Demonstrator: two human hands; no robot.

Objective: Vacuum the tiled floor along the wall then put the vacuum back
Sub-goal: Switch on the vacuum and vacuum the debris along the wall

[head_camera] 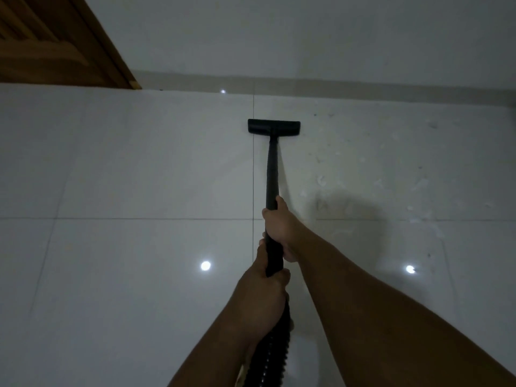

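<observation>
Two-handed grip on the vacuum wand (272, 174), probably so the push stays straight: right hand (279, 222) wraps it higher up, left hand (265, 291) curls round the bottom end where the ribbed hose (275, 350) starts. The floor head (274, 127) sits flat on the tiled floor (125, 169) at 12 o'clock from the hands, near the wall (307, 37). Paper-ish scraps (321, 180) lie off at 2 o'clock, not yet picked up.
</observation>
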